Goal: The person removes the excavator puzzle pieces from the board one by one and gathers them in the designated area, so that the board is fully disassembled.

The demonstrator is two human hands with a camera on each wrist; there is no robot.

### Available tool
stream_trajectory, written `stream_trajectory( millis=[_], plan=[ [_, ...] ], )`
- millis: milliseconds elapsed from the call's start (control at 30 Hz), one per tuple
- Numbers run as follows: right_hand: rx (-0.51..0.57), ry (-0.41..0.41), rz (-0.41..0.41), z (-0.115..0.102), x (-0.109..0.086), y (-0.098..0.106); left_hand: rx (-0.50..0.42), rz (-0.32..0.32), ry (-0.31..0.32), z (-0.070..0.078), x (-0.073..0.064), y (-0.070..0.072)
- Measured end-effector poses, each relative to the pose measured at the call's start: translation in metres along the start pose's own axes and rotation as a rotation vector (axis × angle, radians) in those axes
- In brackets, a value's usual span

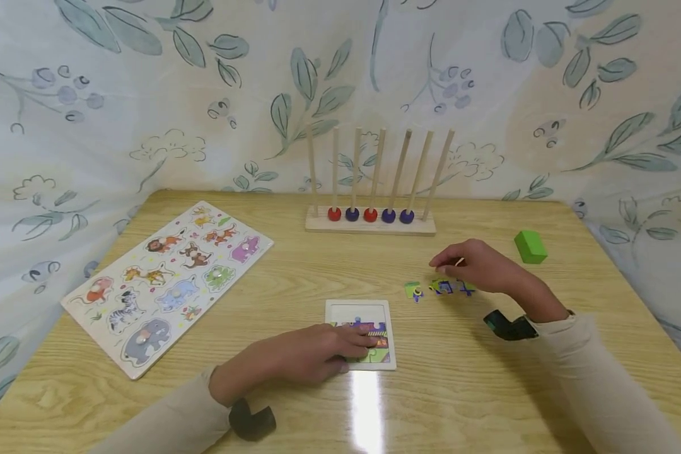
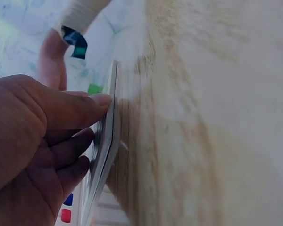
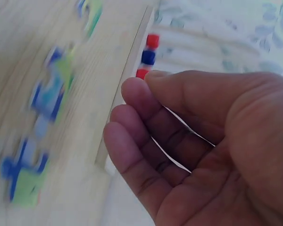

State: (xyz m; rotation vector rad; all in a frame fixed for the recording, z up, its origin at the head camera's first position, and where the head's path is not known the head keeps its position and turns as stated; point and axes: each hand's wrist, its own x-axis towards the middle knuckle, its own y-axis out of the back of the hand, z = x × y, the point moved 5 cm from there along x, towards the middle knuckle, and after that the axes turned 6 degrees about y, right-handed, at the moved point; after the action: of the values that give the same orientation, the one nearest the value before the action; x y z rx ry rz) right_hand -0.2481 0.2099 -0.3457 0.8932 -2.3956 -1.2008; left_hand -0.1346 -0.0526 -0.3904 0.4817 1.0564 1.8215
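Observation:
A small white-framed jigsaw puzzle [image 1: 356,306] lies on the table, its lower part filled with coloured pieces and its upper part bare. My left hand [image 1: 312,353] rests on it, fingers laid across the pieces; in the left wrist view the thumb [image 2: 101,100] touches the frame's edge. Over several loose jigsaw pieces [image 1: 442,287] right of the puzzle hovers my right hand [image 1: 482,268]. Its thumb and index fingertips are close together in the right wrist view, the other fingers loosely bent, with nothing visible between them. The loose pieces [image 3: 49,89] look blurred there.
An animal peg board [image 1: 170,277] lies at the left. At the back stands a wooden rack [image 1: 369,224] with upright rods and red and blue beads. A green block [image 1: 530,246] sits at the right. Patterned cloth hangs behind the table.

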Motion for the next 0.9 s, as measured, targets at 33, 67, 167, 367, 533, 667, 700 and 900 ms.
stream_trajectory(
  millis=[33, 67, 167, 367, 533, 667, 700, 900],
  plan=[
    [0.007, 0.009, -0.001, -0.004, 0.001, -0.002, -0.007, 0.003, -0.006, 0.0, 0.0, 0.0],
    [0.014, 0.015, -0.002, -0.008, 0.003, -0.004, -0.011, 0.009, -0.016, 0.0, 0.0, 0.0],
    [0.022, 0.027, -0.009, -0.018, 0.006, -0.01, -0.039, 0.026, -0.044, 0.0, 0.0, 0.002],
    [0.024, 0.043, -0.023, -0.027, 0.011, -0.02, -0.156, 0.043, 0.016, -0.009, -0.004, 0.01],
    [0.035, 0.036, -0.038, -0.03, 0.013, -0.025, -0.124, 0.088, 0.138, -0.021, -0.007, 0.017],
    [0.043, 0.042, -0.054, -0.033, 0.015, -0.03, -0.064, 0.107, 0.242, -0.026, -0.011, 0.018],
    [0.045, 0.05, -0.058, -0.034, 0.016, -0.031, -0.056, 0.103, 0.261, -0.027, -0.012, 0.018],
    [0.07, 0.101, -0.077, -0.042, 0.02, -0.039, -0.005, 0.073, 0.335, -0.03, -0.017, 0.017]
  ],
)
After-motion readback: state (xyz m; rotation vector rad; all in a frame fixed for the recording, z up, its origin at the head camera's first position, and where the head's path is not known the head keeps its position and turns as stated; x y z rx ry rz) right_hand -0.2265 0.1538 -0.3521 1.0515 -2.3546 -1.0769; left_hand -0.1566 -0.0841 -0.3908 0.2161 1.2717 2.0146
